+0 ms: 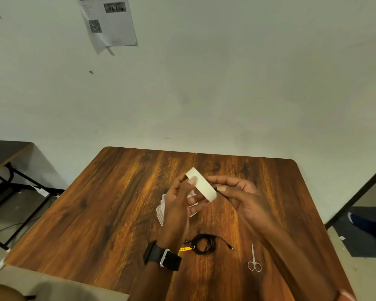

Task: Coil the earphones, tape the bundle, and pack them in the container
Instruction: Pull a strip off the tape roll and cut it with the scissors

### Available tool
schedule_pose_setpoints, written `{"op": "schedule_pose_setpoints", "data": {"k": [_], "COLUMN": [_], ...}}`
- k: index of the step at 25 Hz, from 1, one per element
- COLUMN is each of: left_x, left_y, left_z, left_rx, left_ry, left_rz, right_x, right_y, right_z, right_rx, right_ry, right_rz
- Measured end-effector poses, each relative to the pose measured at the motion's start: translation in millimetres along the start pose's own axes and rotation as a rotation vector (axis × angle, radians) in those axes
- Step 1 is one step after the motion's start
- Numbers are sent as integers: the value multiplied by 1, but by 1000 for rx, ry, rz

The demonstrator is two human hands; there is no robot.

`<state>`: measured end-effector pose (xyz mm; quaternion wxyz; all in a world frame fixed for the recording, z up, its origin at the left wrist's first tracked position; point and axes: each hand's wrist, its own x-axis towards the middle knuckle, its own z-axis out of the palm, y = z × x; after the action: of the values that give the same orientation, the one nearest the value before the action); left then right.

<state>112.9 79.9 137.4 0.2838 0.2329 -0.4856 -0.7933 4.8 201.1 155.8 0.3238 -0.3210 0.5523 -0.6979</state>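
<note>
I hold the tape roll (201, 184) up at frame centre, above the worktop (100, 209), between both hands. My left hand (178, 205) has its fingers (192, 180) curled through the core and around the near rim, closed on the roll. My right hand (241, 192) comes in from the right, its thumb and forefinger pressed to the roll's outer face at the lower right end, seemingly feeling for the loose tape end; I cannot tell whether a tab is already pinched.

The roll shows as a long pale oval, running from upper left down to lower right, so the strip should peel off toward my right hand, which is the nearer one to that end. It looks matte, cream, papery.

The earphones (204, 243) lie below my hands in the lower middle, already a loose black coil of thin cable, with the plug trailing right and a yellow part at the left. They are not taped yet. The scissors (254, 260), small, thin and shiny steel, lie just right of the coil, points away from me, nearest my right hand. The container (161, 210), clear rounded plastic, sits directly under my left hand, mostly hidden.

A black watch (163, 256) bands my left wrist.
</note>
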Motion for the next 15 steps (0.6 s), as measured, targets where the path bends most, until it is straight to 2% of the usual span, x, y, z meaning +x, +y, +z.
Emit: {"op": "schedule_pose_setpoints", "data": {"k": [3, 6, 10, 15], "left_x": [4, 6, 5, -5], "left_y": [4, 0, -2, 2], "left_z": [1, 3, 7, 4], "left_rx": [-94, -89, 73, 521], "left_ry": [-12, 25, 180, 222], "left_rz": [-139, -188, -8, 426], "right_x": [-1, 0, 2, 3], "right_y": [1, 2, 1, -1], "right_z": [0, 1, 0, 0], "right_rx": [-203, -236, -232, -226], "right_ry": [-19, 22, 64, 103], "right_rz": [-120, -171, -184, -226]}}
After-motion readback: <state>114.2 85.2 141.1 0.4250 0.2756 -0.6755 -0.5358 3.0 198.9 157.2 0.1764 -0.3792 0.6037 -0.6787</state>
